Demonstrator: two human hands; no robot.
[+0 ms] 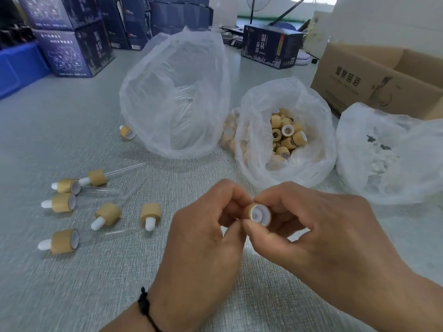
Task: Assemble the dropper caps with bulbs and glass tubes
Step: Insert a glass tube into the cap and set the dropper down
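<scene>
Holding now: both hands meet over the surface [72, 283] around one wooden-coloured cap [257, 214], its white inside turned toward the camera.
Left hand [203, 238]: its grip is closed on the cap from the left side, fingers curled around it.
Right hand [311, 231]: its grip also pinches the cap, thumb below and fingers above.
Step in hand: it looks like the bulb is being seated in the cap; I cannot see the bulb itself, because the fingers hide the far side.
Done so far: six caps with bulbs [100, 207] lie at the left on the surface, and some of them show a glass tube, but blur makes it hard to say for all.
One more: a single cap [127, 133] lies beside the big bag.
Parts left: the middle bag of caps [285, 137] holds many loose caps, the right bag of white bulbs [383, 154] holds many bulbs, and the big bag of glass tubes [177, 97] seems to hold clear tubes.
Judgement: the task is at an early stage, because much more stock waits than is finished.
Next need: a glass tube for this cap.
</scene>
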